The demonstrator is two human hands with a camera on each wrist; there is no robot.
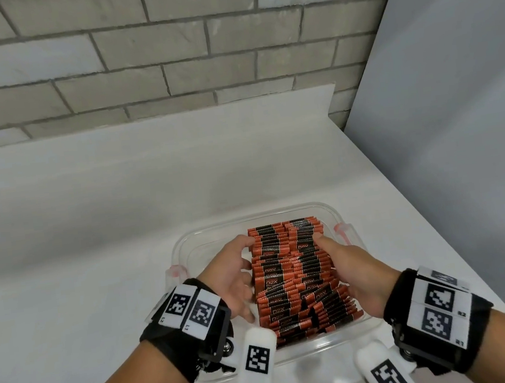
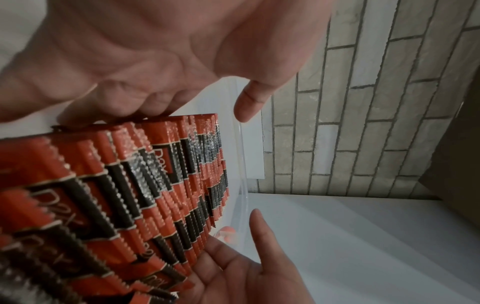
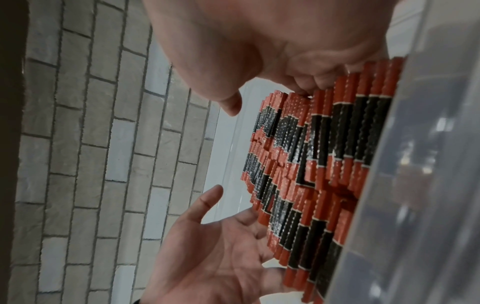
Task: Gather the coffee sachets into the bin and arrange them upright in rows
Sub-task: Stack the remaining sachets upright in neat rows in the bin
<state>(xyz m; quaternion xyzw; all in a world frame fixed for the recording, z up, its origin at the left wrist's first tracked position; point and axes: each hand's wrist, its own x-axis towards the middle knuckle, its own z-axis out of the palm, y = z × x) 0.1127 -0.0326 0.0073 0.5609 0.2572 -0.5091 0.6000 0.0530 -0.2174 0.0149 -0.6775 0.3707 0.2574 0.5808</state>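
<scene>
Coffee sachets (image 1: 298, 277) are standing packed in rows inside the clear bin (image 1: 185, 246), with a hand bracing each side.

From the head view, the left hand (image 1: 234, 275) and right hand (image 1: 348, 271) are pressing flat against the block's two sides, fingers straight, gripping nothing. The wrist views are adding what it hides: fingertips (image 2: 145, 107) touching the sachets' edge, thumbs lifted clear. The bin is sitting on a white table (image 1: 93, 241) below a brick wall (image 1: 136, 63).
</scene>
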